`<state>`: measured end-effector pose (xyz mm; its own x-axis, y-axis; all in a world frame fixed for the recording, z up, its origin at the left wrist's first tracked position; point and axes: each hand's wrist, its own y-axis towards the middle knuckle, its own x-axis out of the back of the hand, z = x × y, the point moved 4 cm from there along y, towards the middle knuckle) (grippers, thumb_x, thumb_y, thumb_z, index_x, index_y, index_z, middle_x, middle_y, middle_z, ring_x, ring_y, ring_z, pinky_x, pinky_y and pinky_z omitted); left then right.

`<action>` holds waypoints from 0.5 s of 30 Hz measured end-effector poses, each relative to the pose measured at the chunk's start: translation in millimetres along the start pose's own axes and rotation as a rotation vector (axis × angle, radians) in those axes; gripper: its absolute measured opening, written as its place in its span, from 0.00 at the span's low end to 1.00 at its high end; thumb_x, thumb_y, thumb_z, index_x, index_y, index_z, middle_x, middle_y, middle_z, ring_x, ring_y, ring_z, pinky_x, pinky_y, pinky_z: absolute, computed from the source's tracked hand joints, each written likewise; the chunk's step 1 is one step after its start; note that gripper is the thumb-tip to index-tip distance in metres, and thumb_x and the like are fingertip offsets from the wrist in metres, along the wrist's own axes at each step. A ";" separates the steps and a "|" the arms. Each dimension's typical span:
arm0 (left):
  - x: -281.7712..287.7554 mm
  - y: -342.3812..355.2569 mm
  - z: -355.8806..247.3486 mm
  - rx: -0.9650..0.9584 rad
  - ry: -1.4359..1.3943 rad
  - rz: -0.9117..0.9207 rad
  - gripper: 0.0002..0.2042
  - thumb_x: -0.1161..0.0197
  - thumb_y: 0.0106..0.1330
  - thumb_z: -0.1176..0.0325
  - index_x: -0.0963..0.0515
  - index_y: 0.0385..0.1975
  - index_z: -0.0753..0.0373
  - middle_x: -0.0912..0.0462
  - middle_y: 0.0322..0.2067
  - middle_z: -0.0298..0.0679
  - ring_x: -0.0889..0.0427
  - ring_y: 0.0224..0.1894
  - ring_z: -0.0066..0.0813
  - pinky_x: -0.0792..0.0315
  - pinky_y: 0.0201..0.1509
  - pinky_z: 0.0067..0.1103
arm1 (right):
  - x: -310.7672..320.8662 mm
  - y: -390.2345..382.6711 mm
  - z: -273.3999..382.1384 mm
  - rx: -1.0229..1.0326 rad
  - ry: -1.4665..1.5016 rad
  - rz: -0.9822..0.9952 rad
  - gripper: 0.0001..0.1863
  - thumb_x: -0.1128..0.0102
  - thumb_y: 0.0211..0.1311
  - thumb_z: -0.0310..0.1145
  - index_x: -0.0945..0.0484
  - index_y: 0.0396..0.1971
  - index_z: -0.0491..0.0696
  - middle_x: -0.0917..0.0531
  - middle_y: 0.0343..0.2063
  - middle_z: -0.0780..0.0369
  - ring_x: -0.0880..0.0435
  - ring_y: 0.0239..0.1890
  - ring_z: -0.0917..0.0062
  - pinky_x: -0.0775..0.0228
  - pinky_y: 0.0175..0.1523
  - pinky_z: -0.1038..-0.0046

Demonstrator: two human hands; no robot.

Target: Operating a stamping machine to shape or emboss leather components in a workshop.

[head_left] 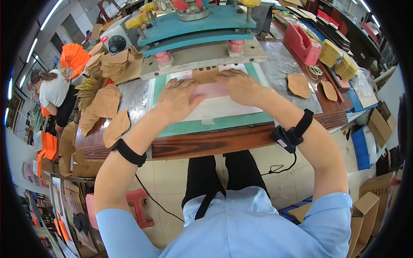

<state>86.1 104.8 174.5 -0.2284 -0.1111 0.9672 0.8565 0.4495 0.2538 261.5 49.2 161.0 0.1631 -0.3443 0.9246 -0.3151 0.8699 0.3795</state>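
A dark wood-grained table [241, 144] stretches across a busy workshop, a teal press [198, 36] standing over its far side as a person in a light-blue shirt [228, 232] works with both bare hands before it. Beneath the hands lies a green mat [176, 130], topped by a white sheet [230, 109]. The left hand [177, 98] is palm down, its fingers spread and thumb held apart, pointing right; the right hand [241, 87] reaches in from the other side with fingers bent, and whether it pinches or merely presses cannot be told. Between them on the sheet, a pink strip [211, 90] runs left to right, parallel to the table's near edge. Just beyond it, close to the press's lower plate, sits a tan piece [205, 76], its visible long axis also crosswise. Its right end is covered by the right fingertips, and its far edge, where small dark marks [208, 68] show, is hard to make out near the press. The left hand hides the strip's left end.
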 end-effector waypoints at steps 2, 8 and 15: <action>-1.7 -0.8 1.2 0.003 -0.014 -0.004 0.26 0.51 0.65 0.50 0.30 0.51 0.68 0.30 0.55 0.49 0.33 0.58 0.44 0.45 0.65 0.34 | -0.7 -1.0 -0.6 0.001 0.005 -0.005 0.17 0.53 0.50 0.22 0.25 0.42 0.42 0.23 0.45 0.56 0.26 0.51 0.63 0.37 0.58 0.68; -9.6 0.1 13.1 0.062 -0.228 0.046 0.26 0.52 0.65 0.51 0.32 0.54 0.67 0.33 0.56 0.47 0.36 0.60 0.42 0.43 0.63 0.33 | 0.8 -3.2 -0.6 -0.028 0.036 0.068 0.18 0.54 0.51 0.22 0.24 0.43 0.44 0.24 0.47 0.56 0.28 0.53 0.63 0.39 0.60 0.67; 15.8 -28.7 -13.8 -0.016 -0.057 -0.122 0.20 0.48 0.65 0.59 0.30 0.50 0.67 0.29 0.51 0.51 0.31 0.55 0.47 0.37 0.58 0.32 | 30.4 -21.0 23.2 0.040 0.037 -0.084 0.19 0.55 0.51 0.21 0.25 0.45 0.42 0.24 0.46 0.55 0.27 0.51 0.62 0.37 0.58 0.67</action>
<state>64.4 77.9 182.6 -0.3567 -0.1127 0.9274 0.8280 0.4216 0.3697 251.3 12.3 182.0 0.2248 -0.4013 0.8880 -0.3358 0.8236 0.4571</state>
